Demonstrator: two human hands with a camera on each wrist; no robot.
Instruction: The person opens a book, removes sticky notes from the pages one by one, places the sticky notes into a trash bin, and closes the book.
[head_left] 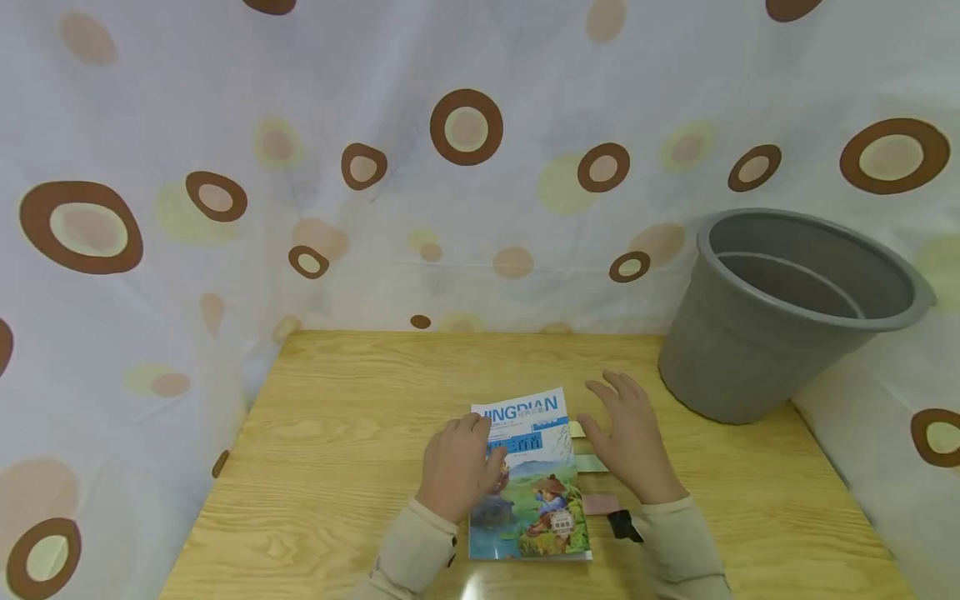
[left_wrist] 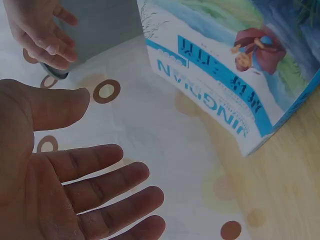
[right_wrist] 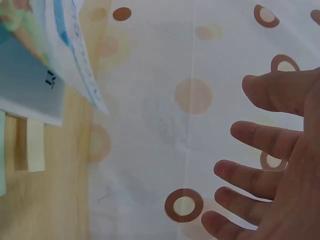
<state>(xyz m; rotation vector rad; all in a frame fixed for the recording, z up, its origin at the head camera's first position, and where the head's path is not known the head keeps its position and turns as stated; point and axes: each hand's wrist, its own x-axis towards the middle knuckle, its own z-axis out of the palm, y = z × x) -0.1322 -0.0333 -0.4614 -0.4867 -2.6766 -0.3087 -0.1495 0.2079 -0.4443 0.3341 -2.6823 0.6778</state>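
A paperback book (head_left: 525,533) with a blue and white illustrated cover lies on the table. Paper tabs stick out from its right side: yellow (head_left: 577,429), green (head_left: 591,463) and pink (head_left: 601,504). Over the book's left edge is my left hand (head_left: 457,468); its fingers look extended in the left wrist view, apart from the book (left_wrist: 220,75). To the right of the book, my right hand (head_left: 632,437) hovers with spread fingers and holds nothing. In the right wrist view, the cover (right_wrist: 75,55) stands slightly lifted at its corner.
A large grey bucket (head_left: 750,350) stands at the table's back right. A small black piece (head_left: 625,526) lies near the right sleeve. Behind the wooden table (head_left: 360,400) hangs a white curtain (head_left: 390,225) with brown rings.
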